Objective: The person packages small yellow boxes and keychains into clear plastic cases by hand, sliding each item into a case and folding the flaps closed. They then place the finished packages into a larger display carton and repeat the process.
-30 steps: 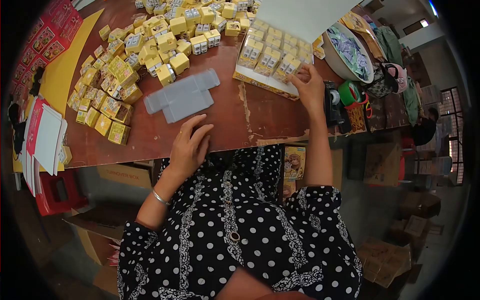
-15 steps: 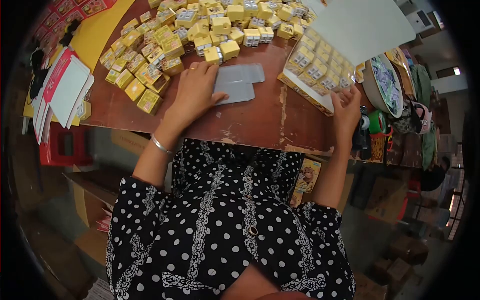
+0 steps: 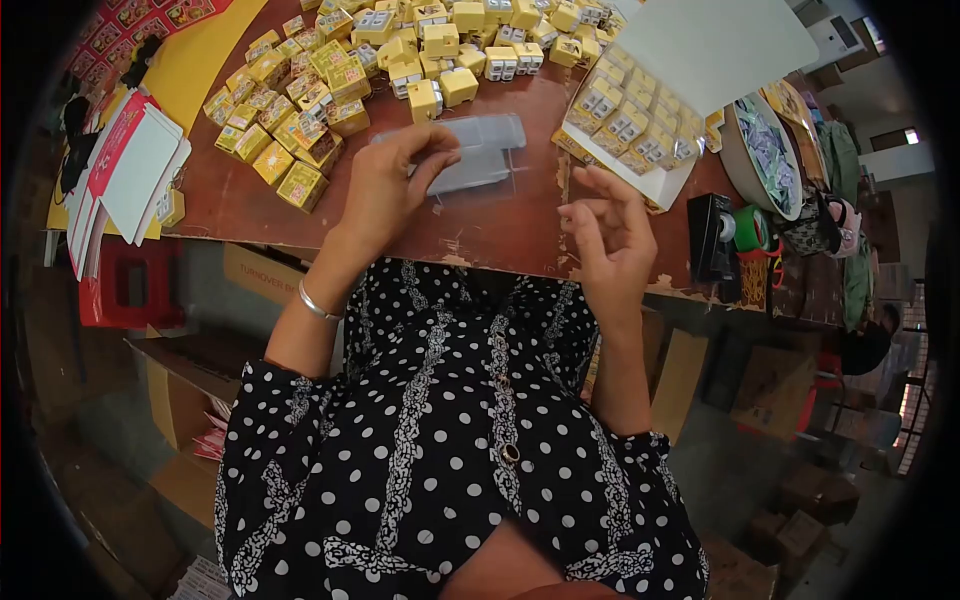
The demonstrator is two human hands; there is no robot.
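My left hand (image 3: 392, 188) is over the clear plastic piece (image 3: 485, 150) lying on the table, thumb and fingertips drawn together in a pinch. Whether the plastic's edge is between them I cannot make out. My right hand (image 3: 615, 235) is raised above the table's front edge, fingers curled but apart and holding nothing. Beyond it stands a display box (image 3: 655, 190) with its pale lid (image 3: 725, 50) tilted back. Rows of small yellow boxes (image 3: 630, 115) sit inside under shiny clear plastic. A large heap of small yellow boxes (image 3: 440, 40) covers the far table.
Printed cards (image 3: 125, 180) are stacked at the left edge, above a red stool (image 3: 130, 290). On the right are a black tape dispenser (image 3: 708, 235), a green tape roll (image 3: 750, 230) and a basin of wrapped packets (image 3: 765, 160). Cardboard boxes (image 3: 180, 400) stand below the table.
My right hand has left the display box's near corner and come left and toward me. My left hand has lifted slightly, its fingers now pinched, and more of the clear plastic shows.
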